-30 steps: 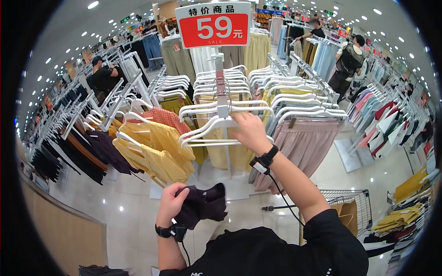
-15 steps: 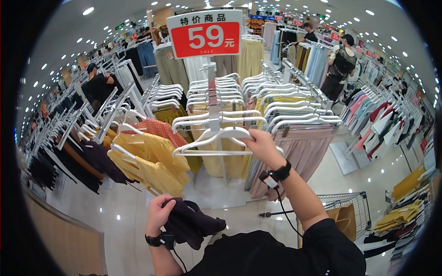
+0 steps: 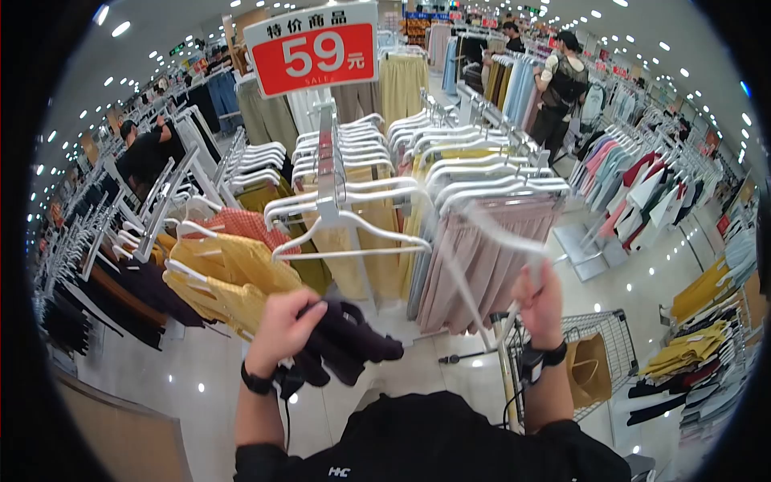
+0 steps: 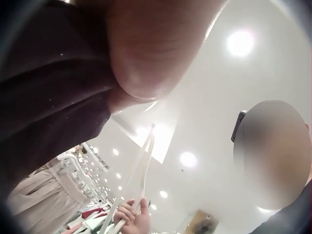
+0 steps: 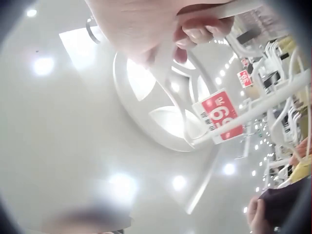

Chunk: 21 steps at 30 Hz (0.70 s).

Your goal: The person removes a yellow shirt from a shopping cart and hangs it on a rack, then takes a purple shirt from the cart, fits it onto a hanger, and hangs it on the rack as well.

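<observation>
My left hand (image 3: 285, 328) holds a dark purple-black piece of clothing (image 3: 347, 347), thumb on top, in front of my chest. Its cloth (image 4: 44, 92) fills the upper left of the left wrist view, beside the thumb. Off to the right, my right hand (image 3: 538, 307) grips a white clothes hanger (image 3: 507, 236), blurred by motion and tilted steeply. Nothing hangs on this hanger (image 5: 265, 111), which also shows in the right wrist view. Another bare white hanger (image 3: 353, 217) hangs at the front end of the rack, between my hands.
A rack bears many white hangers with pleated pink trousers (image 3: 490, 265) and yellow ones, under a red sale sign (image 3: 313, 50). Yellow shirts (image 3: 233, 269) hang at left. A cart (image 3: 618, 345) with a brown paper bag (image 3: 589, 369) stands at right. Other people are farther back.
My right hand has taken the front hanger off the rack and swung it right and toward me. The left hand still holds the dark clothing, shifted slightly. The head view has turned right.
</observation>
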{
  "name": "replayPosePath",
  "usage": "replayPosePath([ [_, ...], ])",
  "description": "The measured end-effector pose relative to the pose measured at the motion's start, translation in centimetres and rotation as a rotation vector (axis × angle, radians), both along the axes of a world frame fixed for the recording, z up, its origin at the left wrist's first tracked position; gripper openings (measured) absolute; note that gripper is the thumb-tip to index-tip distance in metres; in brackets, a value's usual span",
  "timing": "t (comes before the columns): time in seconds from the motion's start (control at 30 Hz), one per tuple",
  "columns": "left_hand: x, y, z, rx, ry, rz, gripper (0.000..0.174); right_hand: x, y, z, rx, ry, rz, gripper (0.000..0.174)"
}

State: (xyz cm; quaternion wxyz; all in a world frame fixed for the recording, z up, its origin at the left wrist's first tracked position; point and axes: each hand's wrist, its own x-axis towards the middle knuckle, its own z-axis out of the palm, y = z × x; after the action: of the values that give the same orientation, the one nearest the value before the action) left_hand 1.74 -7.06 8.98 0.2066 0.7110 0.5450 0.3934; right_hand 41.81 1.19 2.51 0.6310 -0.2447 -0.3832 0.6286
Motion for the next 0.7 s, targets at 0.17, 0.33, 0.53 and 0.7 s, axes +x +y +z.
replayPosePath([
  [0.17,1.8,2.7,5.7,0.128,0.084,-0.088,0.015,-0.9,1.7,6.9,0.106,0.119,-0.108,0.049],
  [0.33,3.7,3.7,10.0,0.197,0.211,-0.162,0.015,-4.6,-0.1,12.2,0.297,0.406,-0.096,0.06],
  [0.53,5.3,3.9,12.5,0.179,0.215,-0.314,0.01,-8.1,1.6,14.2,0.497,0.529,0.099,0.065],
  [0.7,3.5,4.1,12.7,0.174,0.117,-0.295,0.009,-11.8,3.8,6.2,0.367,0.394,0.416,0.065],
])
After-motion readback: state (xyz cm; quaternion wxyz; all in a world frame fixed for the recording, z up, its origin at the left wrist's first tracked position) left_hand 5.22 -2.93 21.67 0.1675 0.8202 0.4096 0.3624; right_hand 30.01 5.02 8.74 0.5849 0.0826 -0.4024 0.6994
